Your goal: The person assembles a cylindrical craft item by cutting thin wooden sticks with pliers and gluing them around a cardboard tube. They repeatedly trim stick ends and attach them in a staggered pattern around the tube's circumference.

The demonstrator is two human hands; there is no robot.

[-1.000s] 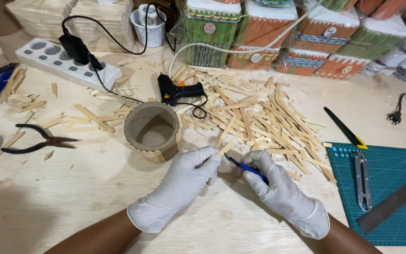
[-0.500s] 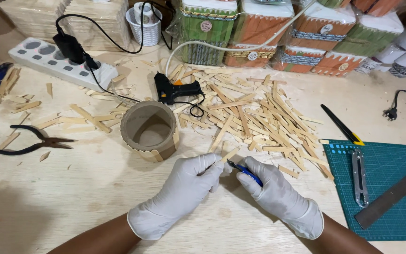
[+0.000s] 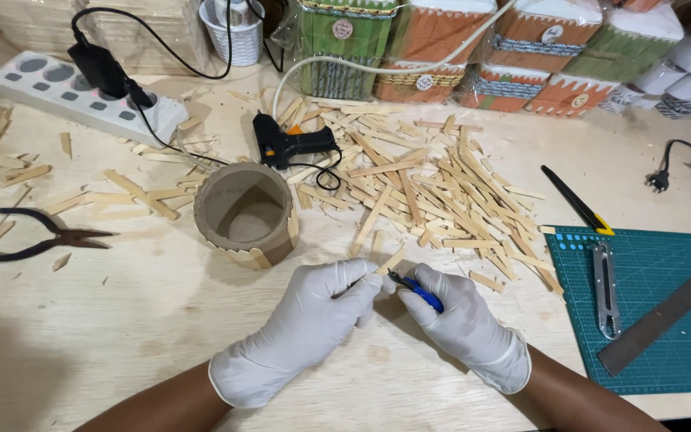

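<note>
Both hands wear white gloves and meet near the table's front. My left hand [image 3: 313, 320] pinches a thin wooden stick [image 3: 392, 260] by its near end. My right hand [image 3: 461, 320] grips blue-handled cutters [image 3: 416, 289] whose tip sits at that stick. Just beyond my left hand stands a short cardboard tube [image 3: 241, 212], upright and hollow, with a few sticks fixed to its lower front. A big loose pile of wooden sticks [image 3: 433, 192] spreads beyond my right hand.
A black glue gun [image 3: 289, 146] lies behind the tube, its cord running to a white power strip [image 3: 77, 96]. Black pliers [image 3: 37, 240] lie at the left. At the right, a green cutting mat [image 3: 641, 304] carries a metal ruler [image 3: 661, 316] and a knife [image 3: 604, 288]. Decorated boxes [image 3: 449, 48] line the back.
My hands stay together on the stick and cutters, shifting only slightly. The view has drifted a little.
</note>
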